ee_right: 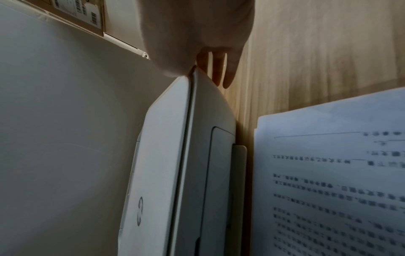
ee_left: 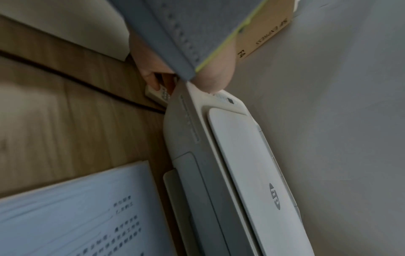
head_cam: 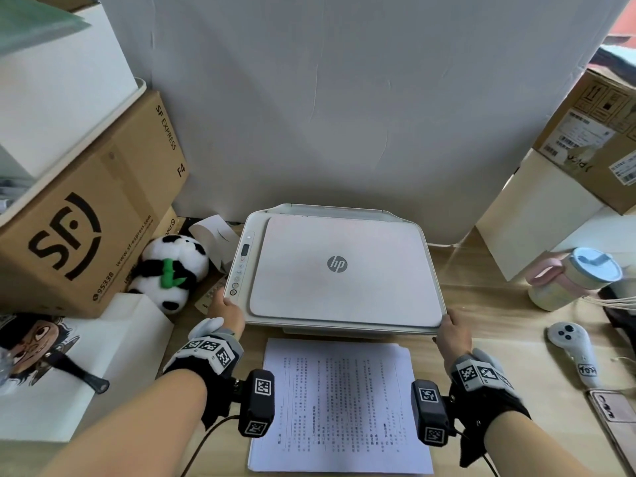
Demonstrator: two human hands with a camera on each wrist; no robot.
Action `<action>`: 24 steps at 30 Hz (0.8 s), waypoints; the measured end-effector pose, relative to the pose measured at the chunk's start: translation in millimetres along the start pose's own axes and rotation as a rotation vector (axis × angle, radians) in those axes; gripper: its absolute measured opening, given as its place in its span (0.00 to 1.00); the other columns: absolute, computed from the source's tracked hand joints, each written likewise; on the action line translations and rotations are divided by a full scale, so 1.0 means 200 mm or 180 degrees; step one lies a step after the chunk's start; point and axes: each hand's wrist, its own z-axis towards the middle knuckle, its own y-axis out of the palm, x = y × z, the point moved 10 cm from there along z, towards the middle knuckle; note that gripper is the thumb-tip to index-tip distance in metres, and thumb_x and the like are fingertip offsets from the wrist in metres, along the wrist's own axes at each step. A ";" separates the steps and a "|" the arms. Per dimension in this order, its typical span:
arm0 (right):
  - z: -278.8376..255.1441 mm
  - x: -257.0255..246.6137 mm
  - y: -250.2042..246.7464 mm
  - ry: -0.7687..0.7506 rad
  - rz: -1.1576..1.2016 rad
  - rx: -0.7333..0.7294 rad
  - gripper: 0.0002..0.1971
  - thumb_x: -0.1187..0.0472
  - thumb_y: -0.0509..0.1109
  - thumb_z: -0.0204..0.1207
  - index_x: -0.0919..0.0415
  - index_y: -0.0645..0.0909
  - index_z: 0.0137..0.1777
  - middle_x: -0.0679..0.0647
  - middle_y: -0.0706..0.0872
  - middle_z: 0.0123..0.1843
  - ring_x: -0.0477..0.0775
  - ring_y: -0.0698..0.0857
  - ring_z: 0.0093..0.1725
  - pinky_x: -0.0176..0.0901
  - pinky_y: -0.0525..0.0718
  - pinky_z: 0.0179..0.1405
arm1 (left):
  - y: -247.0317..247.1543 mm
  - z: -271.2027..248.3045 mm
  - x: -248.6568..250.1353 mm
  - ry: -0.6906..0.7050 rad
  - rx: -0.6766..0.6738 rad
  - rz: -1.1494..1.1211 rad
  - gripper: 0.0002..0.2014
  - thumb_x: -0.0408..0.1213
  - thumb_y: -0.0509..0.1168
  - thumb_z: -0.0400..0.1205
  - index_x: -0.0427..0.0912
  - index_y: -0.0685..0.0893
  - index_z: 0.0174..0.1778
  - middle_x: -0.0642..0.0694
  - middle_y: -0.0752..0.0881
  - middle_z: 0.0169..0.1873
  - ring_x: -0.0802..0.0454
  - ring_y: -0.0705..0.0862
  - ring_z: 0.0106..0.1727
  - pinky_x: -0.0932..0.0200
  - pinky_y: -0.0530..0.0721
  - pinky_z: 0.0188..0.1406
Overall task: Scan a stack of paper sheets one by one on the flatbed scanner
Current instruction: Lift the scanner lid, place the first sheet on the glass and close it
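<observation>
The stack of white printed paper sheets [head_cam: 340, 404] lies flat on the pale wooden desk [head_cam: 481, 304], just in front of the white flatbed scanner-printer [head_cam: 344, 270], square to it and between my two wrists. I judge the sheets light, limp and slick against one another, so the top one should be peeled off by a near corner or edge, or several may come away together. The scanner's flat white lid [head_cam: 340, 266] is down; it looks like stiff, light plastic, hinged at the back, best lifted by its front edge.

My left hand [head_cam: 227, 313] sits at the scanner's front left corner, thumb on top by the button strip [head_cam: 241, 266]; in the left wrist view its fingers [ee_left: 153, 81] curl down beside the body, so it seems clamped on that corner. My right hand [head_cam: 452, 333] is at the front right corner, thumb at the lid's edge and fingers [ee_right: 219, 69] reaching straight down the side; I cannot tell whether it grips or merely touches.

Around this, a plush panda [head_cam: 172, 270] and a brown cardboard shipping box [head_cam: 79, 218] stand at the left, a lidded pastel cup [head_cam: 574, 280] and a white handheld controller [head_cam: 573, 349] at the right. A white sheet backdrop [head_cam: 344, 115] hangs close behind the scanner, which may limit how far the lid swings.
</observation>
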 end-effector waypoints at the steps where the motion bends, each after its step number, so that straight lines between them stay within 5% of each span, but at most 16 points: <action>1: -0.01 0.01 -0.01 -0.0026 0.0066 0.0033 0.15 0.64 0.51 0.84 0.52 0.79 0.59 0.55 0.80 0.51 0.56 0.75 0.48 0.54 0.77 0.54 | 0.00 -0.01 -0.02 0.0021 0.0025 -0.0040 0.21 0.28 0.45 0.88 0.39 0.69 0.77 0.34 0.75 0.71 0.34 0.74 0.70 0.49 0.71 0.67; 7: -0.07 0.02 -0.01 -0.0074 0.0534 0.0300 0.17 0.59 0.54 0.86 0.53 0.75 0.72 0.48 0.80 0.55 0.53 0.80 0.52 0.47 0.78 0.60 | -0.01 -0.10 -0.06 0.0221 0.0250 -0.0081 0.23 0.31 0.44 0.88 0.49 0.65 0.79 0.39 0.77 0.71 0.35 0.77 0.68 0.47 0.74 0.66; 10: -0.09 0.01 0.02 -0.0130 0.0590 0.0156 0.19 0.63 0.53 0.85 0.55 0.71 0.74 0.48 0.76 0.56 0.40 0.80 0.40 0.19 0.75 0.39 | -0.01 -0.13 -0.07 0.0151 0.0395 -0.0179 0.24 0.30 0.44 0.87 0.49 0.62 0.80 0.37 0.76 0.71 0.35 0.77 0.68 0.44 0.74 0.67; 14: -0.09 0.03 0.00 -0.0184 0.0513 0.0300 0.19 0.62 0.53 0.86 0.50 0.72 0.74 0.49 0.79 0.54 0.54 0.76 0.49 0.29 0.74 0.38 | 0.01 -0.14 -0.06 0.0183 0.0481 -0.0293 0.24 0.29 0.44 0.87 0.47 0.62 0.80 0.35 0.74 0.72 0.35 0.75 0.71 0.44 0.72 0.70; 18: -0.08 0.00 0.02 -0.0351 0.0244 0.0140 0.20 0.65 0.52 0.84 0.58 0.70 0.74 0.50 0.74 0.55 0.52 0.75 0.48 0.14 0.71 0.31 | 0.01 -0.12 -0.07 0.0177 0.0481 -0.0310 0.24 0.27 0.44 0.87 0.45 0.63 0.80 0.34 0.74 0.72 0.35 0.74 0.72 0.44 0.72 0.71; 21: -0.07 0.00 0.02 -0.0412 0.0174 0.0125 0.20 0.65 0.52 0.84 0.58 0.69 0.75 0.50 0.73 0.55 0.42 0.73 0.36 0.13 0.69 0.30 | 0.01 -0.13 -0.06 0.0206 0.0513 -0.0324 0.24 0.27 0.45 0.87 0.44 0.63 0.80 0.34 0.74 0.72 0.35 0.74 0.72 0.45 0.71 0.71; 24: -0.08 0.02 0.02 -0.0356 0.0274 0.0165 0.20 0.64 0.52 0.85 0.54 0.69 0.75 0.51 0.79 0.59 0.43 0.76 0.40 0.18 0.73 0.41 | 0.01 -0.12 -0.07 0.0224 0.0536 -0.0324 0.24 0.27 0.45 0.86 0.44 0.64 0.80 0.34 0.74 0.72 0.35 0.74 0.72 0.45 0.72 0.71</action>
